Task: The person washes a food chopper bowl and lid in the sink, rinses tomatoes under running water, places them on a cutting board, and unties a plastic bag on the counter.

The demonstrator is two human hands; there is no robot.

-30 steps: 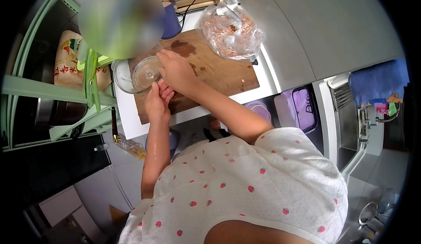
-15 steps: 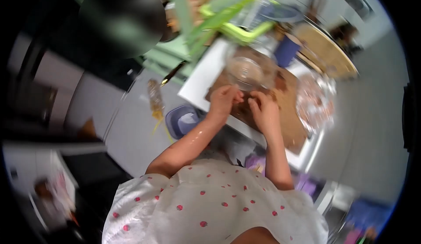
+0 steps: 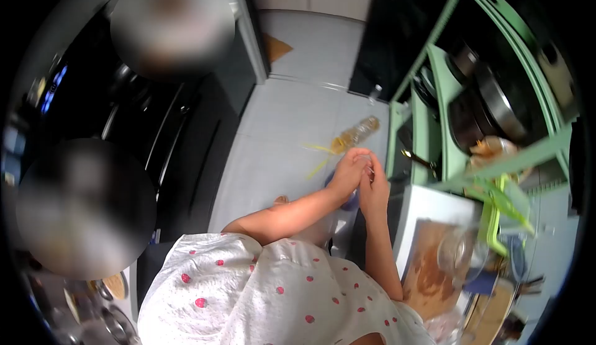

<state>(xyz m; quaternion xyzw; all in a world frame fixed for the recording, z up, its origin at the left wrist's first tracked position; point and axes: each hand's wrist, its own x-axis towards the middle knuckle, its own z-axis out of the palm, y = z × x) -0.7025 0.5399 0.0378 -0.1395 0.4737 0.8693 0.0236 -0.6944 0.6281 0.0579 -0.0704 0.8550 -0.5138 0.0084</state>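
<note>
My left hand (image 3: 351,172) and my right hand (image 3: 375,190) are together in front of me, fingers curled and touching. A small pale bit shows between the fingertips, too small to name. Below them, mostly hidden, is a blue-purple bin (image 3: 351,203). Just beyond the hands, a clear bottle-like container (image 3: 357,134) with a yellow end lies on the grey floor (image 3: 261,121), and yellow strips trail from it. To the right, a wet brown cutting board (image 3: 427,270) lies on a white counter (image 3: 428,202), with a clear bowl (image 3: 458,253) on it.
A green shelf rack (image 3: 448,97) with pots (image 3: 496,103) stands at the right. Beside the bowl are a lime-green basket (image 3: 493,221) and a blue-purple box (image 3: 481,283). Dark cabinets (image 3: 198,152) line the left side. A doorway opens ahead.
The view has turned left, so the counter and board now sit at the lower right. Both hands have moved from over the board to above the bin and come together.
</note>
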